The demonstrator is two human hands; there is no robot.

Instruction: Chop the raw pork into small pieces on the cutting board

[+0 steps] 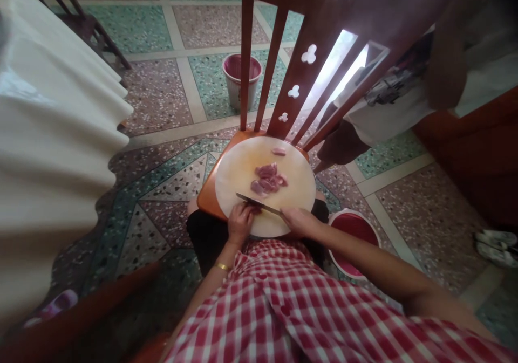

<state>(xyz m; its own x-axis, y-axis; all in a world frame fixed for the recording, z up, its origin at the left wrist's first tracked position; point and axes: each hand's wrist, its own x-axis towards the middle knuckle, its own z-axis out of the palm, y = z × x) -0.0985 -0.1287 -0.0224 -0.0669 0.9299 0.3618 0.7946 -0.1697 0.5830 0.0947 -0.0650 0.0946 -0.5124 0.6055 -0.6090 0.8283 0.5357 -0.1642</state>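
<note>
A round whitish cutting board [234,163] rests on the seat of a wooden chair [211,194]. My right hand [300,221] is closed round the handle of a knife [259,203], whose blade points left across the near part of the board. Just below the blade, my left hand [241,221] has its fingers curled down on a small piece of meat [256,211], mostly hidden by the fingers and blade. Beyond the knife lies a pile of cut raw meat [267,180]. One separate strip of meat [279,151] sits near the board's far edge.
The slatted chair back [279,72] rises behind the board. A bin [240,90] stands on the tiled floor beyond it, and a red basin [354,244] is at my right. Pale draped cloth [52,136] hangs at the left. A person [388,104] is beyond the chair at right.
</note>
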